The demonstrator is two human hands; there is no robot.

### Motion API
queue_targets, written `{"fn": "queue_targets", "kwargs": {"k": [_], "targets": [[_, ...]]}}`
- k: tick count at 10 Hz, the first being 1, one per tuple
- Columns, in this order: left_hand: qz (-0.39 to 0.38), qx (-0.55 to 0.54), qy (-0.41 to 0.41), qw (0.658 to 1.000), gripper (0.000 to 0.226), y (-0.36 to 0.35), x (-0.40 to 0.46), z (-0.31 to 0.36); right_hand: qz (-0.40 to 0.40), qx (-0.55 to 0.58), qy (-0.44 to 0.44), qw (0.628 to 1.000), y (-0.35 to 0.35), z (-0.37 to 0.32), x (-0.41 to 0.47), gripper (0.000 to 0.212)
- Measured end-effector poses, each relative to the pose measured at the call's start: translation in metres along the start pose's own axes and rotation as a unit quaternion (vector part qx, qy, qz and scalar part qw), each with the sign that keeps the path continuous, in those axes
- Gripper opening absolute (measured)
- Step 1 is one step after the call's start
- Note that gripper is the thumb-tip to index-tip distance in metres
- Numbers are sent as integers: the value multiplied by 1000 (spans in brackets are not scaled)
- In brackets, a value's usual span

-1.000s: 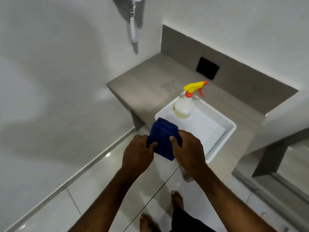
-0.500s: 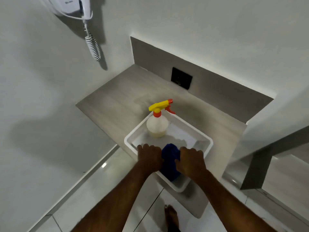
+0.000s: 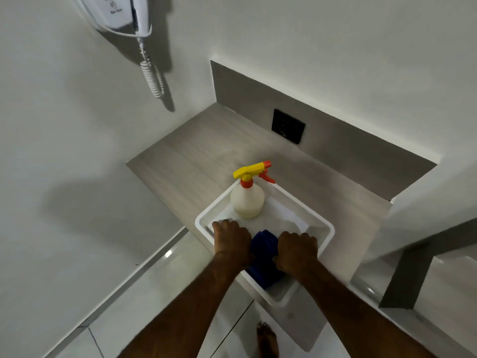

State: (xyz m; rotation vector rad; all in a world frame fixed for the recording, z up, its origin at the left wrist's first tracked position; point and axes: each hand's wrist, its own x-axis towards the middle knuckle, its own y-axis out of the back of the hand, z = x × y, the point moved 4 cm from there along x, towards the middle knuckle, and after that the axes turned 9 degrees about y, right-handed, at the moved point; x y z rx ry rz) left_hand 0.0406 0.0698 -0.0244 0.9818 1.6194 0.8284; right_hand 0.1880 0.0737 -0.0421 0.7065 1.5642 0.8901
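Observation:
A folded dark blue cloth [image 3: 263, 264] lies at the near end of a white plastic tray [image 3: 322, 223] on a grey counter. My left hand [image 3: 232, 239] grips the cloth's left side and my right hand [image 3: 296, 250] grips its right side, both with fingers curled down into the tray. A spray bottle [image 3: 247, 200] with a yellow and orange trigger head stands upright at the tray's far left corner.
The grey counter [image 3: 196, 156] has a black wall socket [image 3: 287, 126] on its back panel. A white wall-mounted hair dryer [image 3: 124, 14] with a coiled cord hangs at upper left. Pale floor tiles lie below, with a bare foot [image 3: 267, 339] on them.
Both hands lowered the blue cloth from above the tray's near edge down into the tray. The view tilted up, showing more of the wall.

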Motion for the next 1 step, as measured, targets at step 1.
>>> {"fn": "queue_targets", "kwargs": {"k": [1], "targets": [[105, -82, -5, 991, 62, 24, -8, -24, 22, 22, 33, 999, 27, -20, -7, 47]]}}
